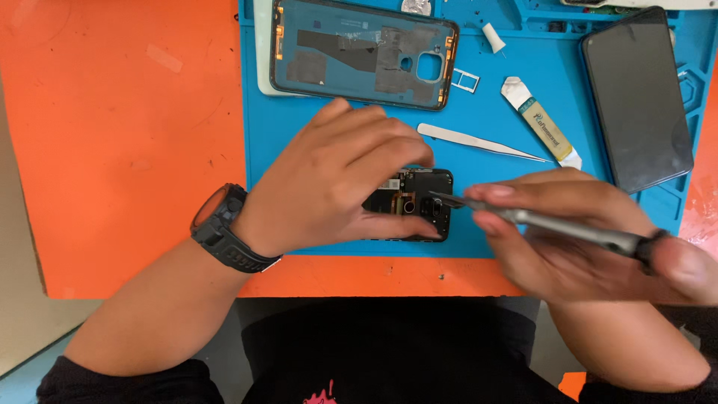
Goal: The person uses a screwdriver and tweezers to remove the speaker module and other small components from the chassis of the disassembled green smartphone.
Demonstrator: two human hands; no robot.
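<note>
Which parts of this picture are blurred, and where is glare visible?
Head view: the right hand and its screwdriver look soft, near the lens; the left hand and opened phone are sharper; the dark screen panel shows faint glare; light is even.

From the opened phone (419,203), the way toward 12 o'clock is barred by the tweezers (479,143), then the back cover (364,52). At 1 o'clock lies a glue tube (544,125), at 2 o'clock a dark screen panel (637,97). The left hand (336,179) covers 9 o'clock, the right hand (568,232) with its screwdriver (553,224) covers 3 to 4. Bare blue mat (258,172) and orange table (120,127) lie open beyond 9 o'clock.
</note>
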